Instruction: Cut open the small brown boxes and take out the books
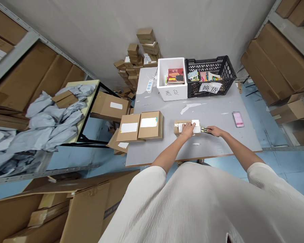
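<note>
On the grey table lies a small cardboard box (177,129) with white labels on top. My left hand (188,130) rests on the box, its fingers spread over the labels. My right hand (214,131) is closed around a black and yellow cutter (206,130). The cutter points left, and its tip is at the right end of the box. Whether the blade touches the cardboard is too small to tell.
Two labelled cardboard boxes (150,125) sit left on the table (167,148). At the back stand a white foam box (172,91) and a black crate (224,86) holding books. A phone (238,119) lies right. Grey parcels (50,118) fill a left side table.
</note>
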Action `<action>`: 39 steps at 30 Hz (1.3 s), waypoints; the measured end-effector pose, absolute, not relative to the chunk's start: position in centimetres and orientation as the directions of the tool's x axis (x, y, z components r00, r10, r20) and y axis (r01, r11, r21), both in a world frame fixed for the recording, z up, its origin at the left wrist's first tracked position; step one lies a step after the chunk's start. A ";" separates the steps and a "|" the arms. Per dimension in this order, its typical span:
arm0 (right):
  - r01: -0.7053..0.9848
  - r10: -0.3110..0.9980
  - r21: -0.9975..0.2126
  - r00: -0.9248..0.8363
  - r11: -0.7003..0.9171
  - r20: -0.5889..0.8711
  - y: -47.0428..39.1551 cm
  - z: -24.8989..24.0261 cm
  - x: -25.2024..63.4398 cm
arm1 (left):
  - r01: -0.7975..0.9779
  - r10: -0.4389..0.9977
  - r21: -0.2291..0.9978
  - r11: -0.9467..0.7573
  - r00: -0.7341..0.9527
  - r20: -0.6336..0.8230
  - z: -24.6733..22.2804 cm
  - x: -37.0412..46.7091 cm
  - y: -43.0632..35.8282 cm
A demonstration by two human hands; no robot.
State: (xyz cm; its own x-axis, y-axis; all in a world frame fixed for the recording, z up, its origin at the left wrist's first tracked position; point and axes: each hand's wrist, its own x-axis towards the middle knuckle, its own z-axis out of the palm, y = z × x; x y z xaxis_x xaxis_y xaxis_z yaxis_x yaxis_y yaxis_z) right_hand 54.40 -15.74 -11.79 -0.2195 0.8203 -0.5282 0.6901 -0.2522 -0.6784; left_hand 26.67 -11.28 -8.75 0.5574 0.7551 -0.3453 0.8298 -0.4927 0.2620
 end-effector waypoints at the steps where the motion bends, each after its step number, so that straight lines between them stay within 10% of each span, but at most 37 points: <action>1: 0.690 0.821 -0.680 -0.222 -0.248 -0.525 -15.7 -11.9 54.3 | 0.830 0.755 0.272 -0.487 0.557 -0.347 -8.7 26.6 -11.2; 9: 0.565 0.860 -0.725 -0.053 -0.394 -0.508 -16.8 -10.7 55.9 | 0.857 0.848 0.358 -0.371 0.470 -0.247 -9.0 26.6 -10.5; 21: 0.879 0.932 -0.474 -0.215 0.054 -0.291 -18.6 -9.2 54.8 | 0.858 0.826 0.327 -0.396 0.488 -0.282 -10.6 27.5 -8.8; 39: 0.914 0.967 -0.387 -0.198 0.123 -0.161 -19.2 -12.2 53.8 | 0.857 0.859 0.293 -0.423 0.482 -0.170 -12.1 27.1 -11.2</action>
